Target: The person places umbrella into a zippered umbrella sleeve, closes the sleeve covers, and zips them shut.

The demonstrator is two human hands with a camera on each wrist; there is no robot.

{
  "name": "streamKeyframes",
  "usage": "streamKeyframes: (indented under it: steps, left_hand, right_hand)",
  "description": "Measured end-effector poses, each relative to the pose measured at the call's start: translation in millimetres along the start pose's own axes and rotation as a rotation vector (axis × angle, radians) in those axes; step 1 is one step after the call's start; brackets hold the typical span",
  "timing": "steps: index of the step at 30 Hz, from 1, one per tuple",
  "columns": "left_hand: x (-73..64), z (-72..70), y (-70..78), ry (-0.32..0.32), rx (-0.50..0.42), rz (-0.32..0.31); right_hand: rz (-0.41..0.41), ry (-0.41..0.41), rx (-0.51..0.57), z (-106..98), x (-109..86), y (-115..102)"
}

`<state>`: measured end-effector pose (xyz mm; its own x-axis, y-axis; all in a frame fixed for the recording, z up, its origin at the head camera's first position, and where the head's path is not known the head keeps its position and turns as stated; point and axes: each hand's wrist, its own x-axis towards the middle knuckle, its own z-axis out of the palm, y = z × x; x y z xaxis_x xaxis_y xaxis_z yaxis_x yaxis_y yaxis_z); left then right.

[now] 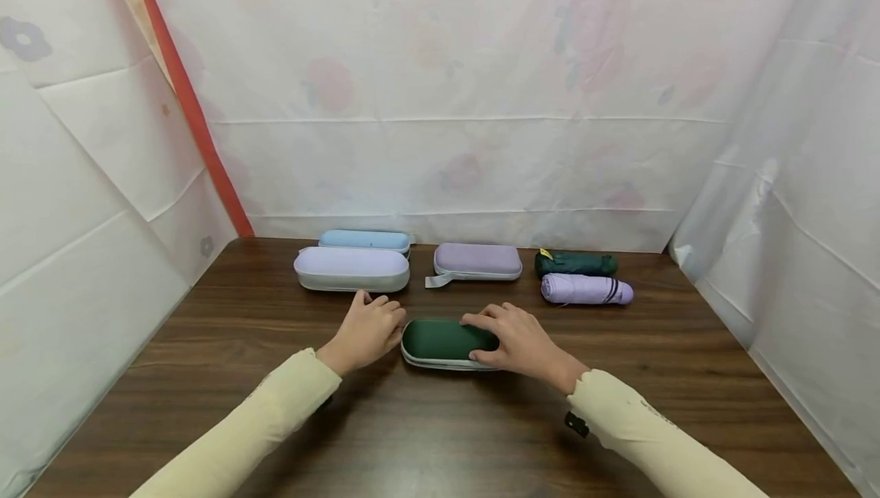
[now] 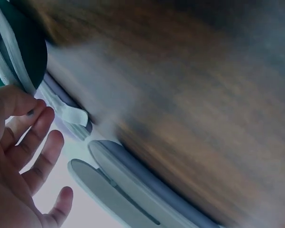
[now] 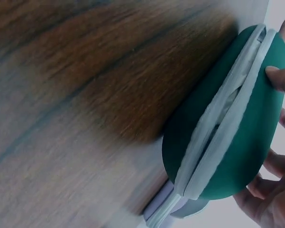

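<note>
A dark green zip case (image 1: 447,339) with a pale zipper band lies on the table in front of me. My left hand (image 1: 371,330) is at its left end, thumb and forefinger pinching a small zipper pull (image 2: 30,112) at the seam while the other fingers fan out. Across the lid, my right hand (image 1: 519,341) holds the case, thumb along the front and fingers toward the back. In the right wrist view, the zipper band (image 3: 223,123) shows a narrow gap along the front, with something pale inside.
Behind stand a lavender case (image 1: 352,269), a light blue case (image 1: 364,240) and a purple case (image 1: 477,261) with a strap. Back right lie a dark green folded umbrella (image 1: 576,263) and a lilac folded umbrella (image 1: 587,289). Patterned white sheets (image 1: 440,101) enclose the wooden table (image 1: 261,315).
</note>
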<state>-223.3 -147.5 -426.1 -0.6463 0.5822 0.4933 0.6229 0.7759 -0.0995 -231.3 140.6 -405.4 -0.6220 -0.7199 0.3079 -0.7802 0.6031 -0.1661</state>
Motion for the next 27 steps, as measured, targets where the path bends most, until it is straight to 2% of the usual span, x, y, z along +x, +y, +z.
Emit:
streamKeyframes:
  steps: [6,16,19,21,22,24,27]
  left_hand:
    - [-4.4,2.9,6.9,-0.035,-0.027,-0.022]
    - [8.1,6.6,34.6,0.01,-0.004,-0.027]
    - [12.3,7.2,42.3,0.009,-0.003,-0.034]
    - [14.5,7.6,44.1,0.004,-0.012,-0.039]
    - [14.9,8.0,44.0,-0.001,-0.018,-0.042]
    - [15.4,9.0,42.2,-0.014,-0.03,-0.046]
    - [15.1,9.7,39.2,-0.043,-0.051,-0.056]
  right_hand:
    - [0.113,0.027,-0.009,2,-0.8,-1]
    - [0.213,0.103,-0.142,5,0.6,-23]
    - [0.245,0.074,-0.177,4,2.8,-29]
    - [0.252,0.027,-0.155,0,3.9,-29]
    - [0.235,0.006,-0.137,-2,4.5,-27]
    - [0.14,-0.031,-0.108,-9,6.3,-20]
    - [-0.106,-0.091,-0.137,-21,10.8,-7]
